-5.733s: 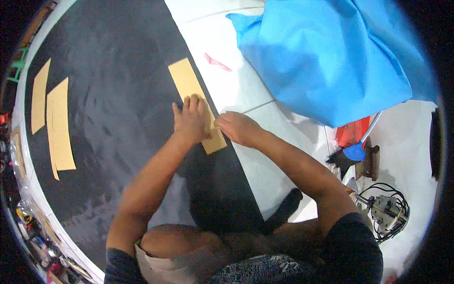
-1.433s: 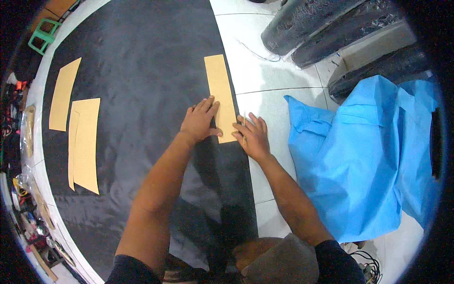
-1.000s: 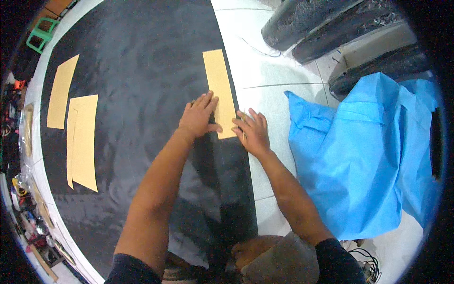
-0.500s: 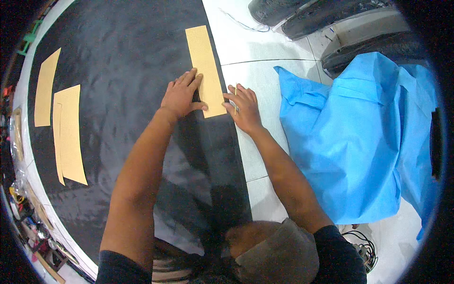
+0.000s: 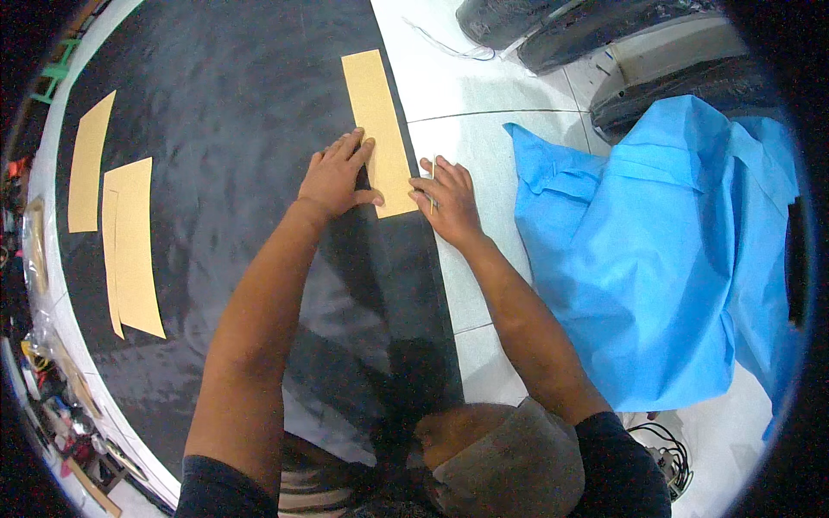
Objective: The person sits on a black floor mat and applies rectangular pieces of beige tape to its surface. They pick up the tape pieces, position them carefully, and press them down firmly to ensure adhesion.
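Observation:
A long tan cardboard strip lies flat on a wide black sheet, close to the sheet's right edge. My left hand rests on the strip's left side, fingers spread, thumb at its near end. At the opposite edge is my right hand, its thumb and a finger touching the strip's right side near the lower corner. Tucked between the right hand's fingers is a thin yellowish pen-like stick; its exact kind cannot be made out.
More tan card pieces, one farther out and others nearer, lie at the sheet's left. Crumpled blue fabric covers white floor tiles at right. Black wrapped rolls lie beyond it. Cables coil at lower right; clutter lines the far left.

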`<state>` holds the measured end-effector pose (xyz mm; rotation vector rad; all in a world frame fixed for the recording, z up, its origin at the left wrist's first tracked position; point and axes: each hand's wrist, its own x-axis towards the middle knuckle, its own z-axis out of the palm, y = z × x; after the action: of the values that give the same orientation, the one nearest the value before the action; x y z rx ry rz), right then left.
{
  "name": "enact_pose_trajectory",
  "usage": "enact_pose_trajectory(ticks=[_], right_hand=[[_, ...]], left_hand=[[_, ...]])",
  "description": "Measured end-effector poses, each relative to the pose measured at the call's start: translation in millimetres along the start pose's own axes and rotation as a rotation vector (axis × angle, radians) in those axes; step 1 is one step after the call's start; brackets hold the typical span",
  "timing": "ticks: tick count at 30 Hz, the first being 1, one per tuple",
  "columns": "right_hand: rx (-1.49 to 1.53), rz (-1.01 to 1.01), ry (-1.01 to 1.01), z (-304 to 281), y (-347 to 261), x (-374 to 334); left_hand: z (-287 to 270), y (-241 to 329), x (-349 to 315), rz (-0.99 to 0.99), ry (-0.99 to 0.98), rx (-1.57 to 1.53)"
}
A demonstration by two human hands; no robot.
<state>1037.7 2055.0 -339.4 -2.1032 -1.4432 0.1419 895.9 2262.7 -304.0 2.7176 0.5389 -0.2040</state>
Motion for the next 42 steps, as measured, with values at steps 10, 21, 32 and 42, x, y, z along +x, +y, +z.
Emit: enact_pose_trajectory(ticks=[10,21,32,42], right_hand=[[-0.020,-0.031,0.025,4,2,-2],[-0.024,-0.022,0.021,2,-2,-2],[0.004,-0.022,0.037,1,-2,-2],[0.005,-0.052,0.093,2,0,-2]], left_hand=[[-4,4,2,-0.010,-0.029,0.059],[-9,6,2,-0.009,-0.005,0.068],[-21,11,15,0.035,0.012,0.086],[-20,12,57,-0.003,0.054,0.180]])
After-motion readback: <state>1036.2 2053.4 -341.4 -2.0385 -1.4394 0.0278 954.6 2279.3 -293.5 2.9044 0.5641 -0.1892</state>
